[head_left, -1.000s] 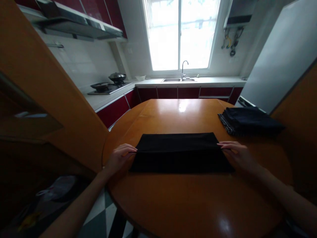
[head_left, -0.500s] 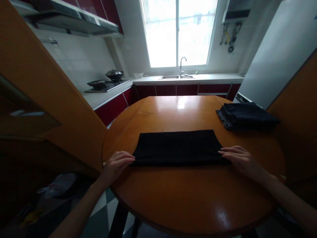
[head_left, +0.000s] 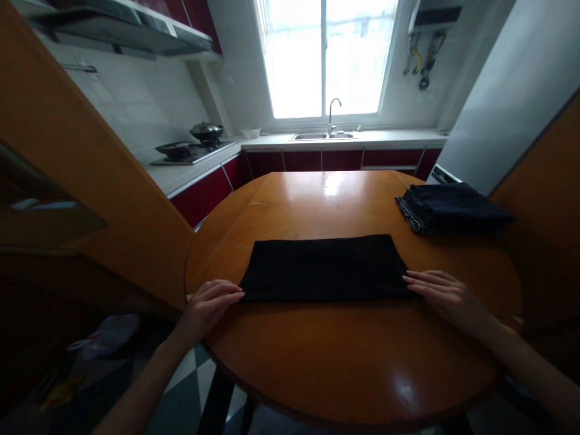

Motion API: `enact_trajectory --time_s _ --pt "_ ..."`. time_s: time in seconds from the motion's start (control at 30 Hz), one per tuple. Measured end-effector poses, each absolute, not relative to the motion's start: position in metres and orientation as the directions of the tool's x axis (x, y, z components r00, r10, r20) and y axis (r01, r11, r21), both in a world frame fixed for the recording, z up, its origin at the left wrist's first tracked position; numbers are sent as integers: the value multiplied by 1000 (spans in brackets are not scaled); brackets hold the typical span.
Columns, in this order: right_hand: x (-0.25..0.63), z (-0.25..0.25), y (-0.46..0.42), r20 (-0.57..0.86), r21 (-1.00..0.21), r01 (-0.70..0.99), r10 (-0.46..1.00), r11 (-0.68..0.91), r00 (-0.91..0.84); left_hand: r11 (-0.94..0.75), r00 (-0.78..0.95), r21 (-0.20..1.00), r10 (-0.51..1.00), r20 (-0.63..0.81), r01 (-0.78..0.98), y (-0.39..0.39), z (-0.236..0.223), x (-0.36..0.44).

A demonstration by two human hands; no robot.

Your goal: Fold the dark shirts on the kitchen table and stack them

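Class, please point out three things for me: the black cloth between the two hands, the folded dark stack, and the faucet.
Black cloth (head_left: 322, 269), head view: middle of its upper surface.
Folded dark stack (head_left: 457, 208), head view: middle of the pile.
Faucet (head_left: 330, 116), head view: its upright pipe.

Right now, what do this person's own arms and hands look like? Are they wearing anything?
Both the left hand and the right hand are bare human hands with slim fingers: no gloves, and no rings or watches that I can make out. The left forearm and right forearm show no sleeves, cables or markings. The upper arms are out of view.
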State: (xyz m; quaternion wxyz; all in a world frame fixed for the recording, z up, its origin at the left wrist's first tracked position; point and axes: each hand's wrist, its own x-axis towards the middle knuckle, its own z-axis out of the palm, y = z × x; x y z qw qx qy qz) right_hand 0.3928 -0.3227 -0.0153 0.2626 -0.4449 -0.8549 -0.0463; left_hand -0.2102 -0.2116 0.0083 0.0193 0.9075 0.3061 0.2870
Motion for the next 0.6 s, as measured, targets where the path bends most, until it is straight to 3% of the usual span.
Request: enact_trajectory --time_s 0.2,0.4,0.6 --pt "390 -3 -330 459 -164 778 745 606 -483 -806 682 195 580 445 558 -214 21 -213" --pt "337 27 -284 594 -246 841 761 482 -262 -704 567 241 691 449 668 -197 49 -129" --pt "223 19 -200 305 -172 938 922 300 -239 -752 717 82 651 249 654 -163 26 21"
